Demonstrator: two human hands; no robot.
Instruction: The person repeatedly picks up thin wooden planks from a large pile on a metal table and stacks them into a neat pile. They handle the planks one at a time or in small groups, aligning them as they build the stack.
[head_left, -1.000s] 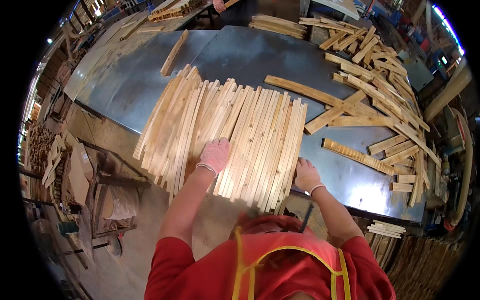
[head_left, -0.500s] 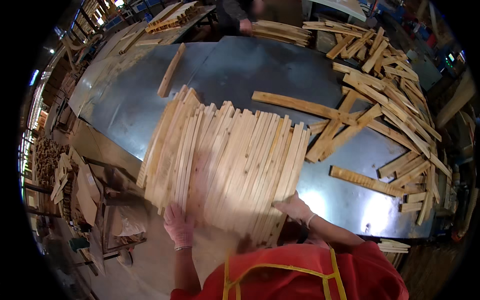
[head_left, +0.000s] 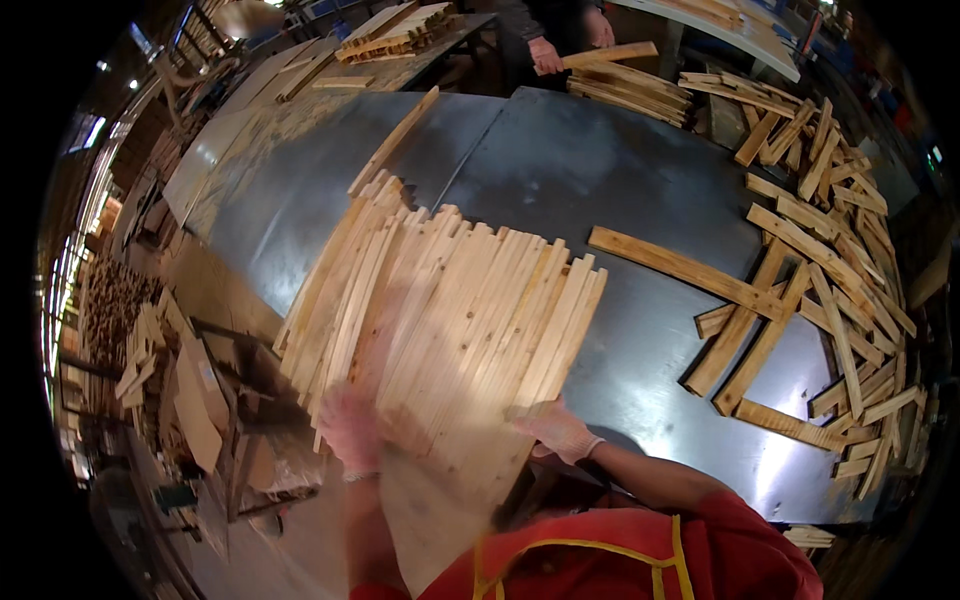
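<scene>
A wide row of pale wooden strips (head_left: pixel 480 320) lies side by side on the metal tabletop, its near ends jutting past the table's edge toward me. At the near right corner, my right hand (head_left: pixel 558 430), in a pale pink glove, grips the outermost strips with the thumb on top; its other fingers are mostly hidden. My left hand (head_left: pixel 350 430), gloved alike, is at the near left ends of the row. Motion blurs its fingers, so their grip is unclear. The far ends of the strips are uneven, and those on the left slant.
The dark metal table (head_left: pixel 600 150) carries one loose strip (head_left: pixel 395 140) beyond the row. A jumbled heap of boards (head_left: pixel 840 260) covers its right side. At the far edge a co-worker's hands (head_left: pixel 545 55) hold a board (head_left: pixel 610 55) over a stack. A wooden rack (head_left: pixel 235 440) stands left.
The view has shifted, so the loose boards appear farther right. My right hand stays at the row's right corner; my left hand blurs at the left ends. The co-worker's board has come into view.
</scene>
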